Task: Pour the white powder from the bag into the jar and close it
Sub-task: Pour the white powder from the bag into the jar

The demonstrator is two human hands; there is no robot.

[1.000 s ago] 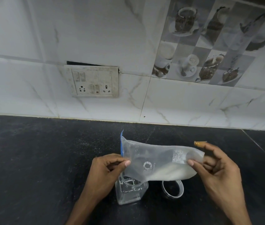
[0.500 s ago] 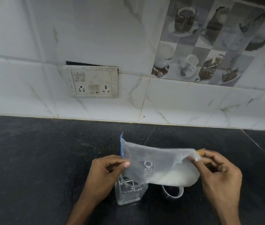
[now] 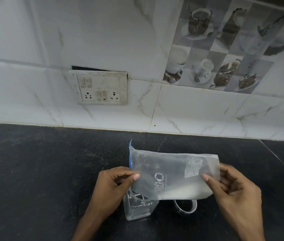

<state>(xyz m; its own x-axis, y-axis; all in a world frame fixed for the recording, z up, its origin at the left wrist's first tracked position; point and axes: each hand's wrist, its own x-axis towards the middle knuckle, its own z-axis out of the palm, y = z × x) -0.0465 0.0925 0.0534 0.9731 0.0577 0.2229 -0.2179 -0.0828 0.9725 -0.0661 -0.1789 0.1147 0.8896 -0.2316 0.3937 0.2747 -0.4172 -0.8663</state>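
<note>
Nearest us, our left hand (image 3: 110,190) pinched the bag (image 3: 170,174) by its left end, thumb and forefinger pressed together on the plastic beside the blue zip strip (image 3: 130,154). Our right hand (image 3: 237,193) pinched the bag's right end the same way, thumb in front and the other fingers curled behind it. We held the bag sideways in the air just above the jar (image 3: 138,208), its lower left part over the jar's open mouth. The powder (image 3: 184,193) lay along the bag's lower edge, toward the right. The jar stood upright on the counter (image 3: 33,171), clear and square-sided, and we could not tell whether any powder was in it. The lid (image 3: 186,206) sat on the counter just right of the jar, partly hidden under the bag. Well behind the jar the tiled wall (image 3: 198,110) rose from the counter, with a socket plate (image 3: 100,86) up and to the jar's left.
</note>
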